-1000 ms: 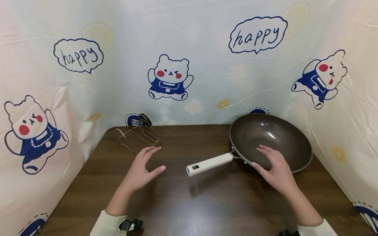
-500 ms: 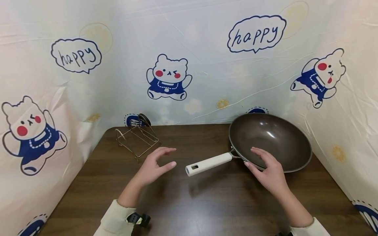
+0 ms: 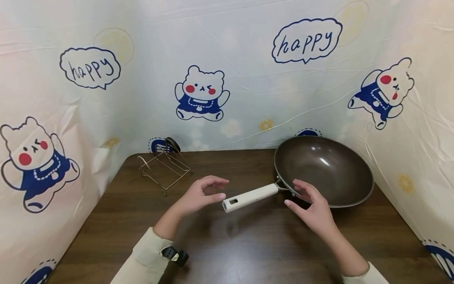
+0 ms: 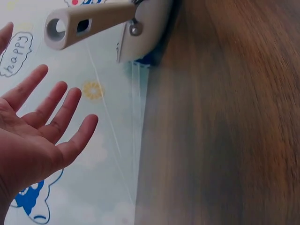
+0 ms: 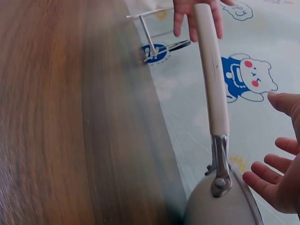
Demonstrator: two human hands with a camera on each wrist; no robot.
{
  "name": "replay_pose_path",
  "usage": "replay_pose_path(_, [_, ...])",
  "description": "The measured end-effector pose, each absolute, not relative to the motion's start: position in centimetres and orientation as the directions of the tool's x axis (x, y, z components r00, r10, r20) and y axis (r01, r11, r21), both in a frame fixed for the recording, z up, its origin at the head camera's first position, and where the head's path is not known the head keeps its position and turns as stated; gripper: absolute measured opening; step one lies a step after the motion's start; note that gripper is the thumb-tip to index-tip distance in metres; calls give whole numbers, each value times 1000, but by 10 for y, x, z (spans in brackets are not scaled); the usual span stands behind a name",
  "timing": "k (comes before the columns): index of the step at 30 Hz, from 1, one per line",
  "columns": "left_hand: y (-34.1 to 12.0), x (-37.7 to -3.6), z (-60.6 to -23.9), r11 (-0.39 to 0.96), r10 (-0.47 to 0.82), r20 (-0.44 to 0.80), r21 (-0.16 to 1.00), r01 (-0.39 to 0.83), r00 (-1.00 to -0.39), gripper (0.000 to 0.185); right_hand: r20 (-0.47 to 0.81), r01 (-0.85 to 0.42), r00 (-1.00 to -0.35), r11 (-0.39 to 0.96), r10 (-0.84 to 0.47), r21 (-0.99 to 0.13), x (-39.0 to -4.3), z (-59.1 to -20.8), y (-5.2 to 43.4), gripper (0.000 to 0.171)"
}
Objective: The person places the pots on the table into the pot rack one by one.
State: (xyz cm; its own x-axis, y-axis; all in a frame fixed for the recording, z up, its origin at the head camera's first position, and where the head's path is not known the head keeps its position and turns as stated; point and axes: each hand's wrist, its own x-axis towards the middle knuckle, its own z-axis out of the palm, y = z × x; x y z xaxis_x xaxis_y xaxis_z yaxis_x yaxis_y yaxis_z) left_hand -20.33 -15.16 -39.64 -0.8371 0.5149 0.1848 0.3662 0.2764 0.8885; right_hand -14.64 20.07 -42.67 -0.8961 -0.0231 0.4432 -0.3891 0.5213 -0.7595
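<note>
A dark brown wok (image 3: 326, 169) with a pale handle (image 3: 250, 198) stands at the right of the wooden table, its handle pointing left. My left hand (image 3: 198, 197) is just left of the handle's end, fingers apart and loosely bent, holding nothing. In the left wrist view the spread fingers of that hand (image 4: 47, 117) show below the handle (image 4: 93, 21). My right hand (image 3: 313, 211) is at the wok's near rim close to the handle joint, thumb and fingers parted around air. The right wrist view shows the riveted metal bracket (image 5: 220, 164) beside the right fingers.
A thin wire rack (image 3: 164, 165) with a dark round part (image 3: 172, 144) stands at the back left of the table (image 3: 227, 252). Behind rises a pale cloth backdrop (image 3: 248, 90) printed with bears and "happy" bubbles. A black strap device (image 3: 175, 255) sits at the left cuff.
My left hand has moved right, from near the wire rack to the handle's end. My right hand has shifted left along the wok's near rim. The wok and rack stay in place.
</note>
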Motion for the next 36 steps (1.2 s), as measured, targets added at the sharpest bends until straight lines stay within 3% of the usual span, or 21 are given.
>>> replay_pose_path(12, [-127,-217,-390,303,622,1,922,242,-783,48,256,-245,-967,310,-7,-919,-141,-431,182,41])
replay_pose_path(22, [-115,-226,-387,303,694,-173,951,66,-699,52,167,-170,-985,227,-33,-959,-140,-442,163,37])
replay_pose_path(26, [-112,-229,-387,318,708,-214,947,34,-673,57,70,-70,-998,181,-8,-981,-141,-444,155,35])
replay_pose_path(31, [-111,-229,-389,319,699,-278,946,-61,-658,61,-74,73,-997,-30,12,-997,-145,-448,146,29])
replay_pose_path(36, [-110,-226,-393,337,704,-363,927,-162,-611,60,-229,219,-973,-407,-24,-887,-150,-453,136,28])
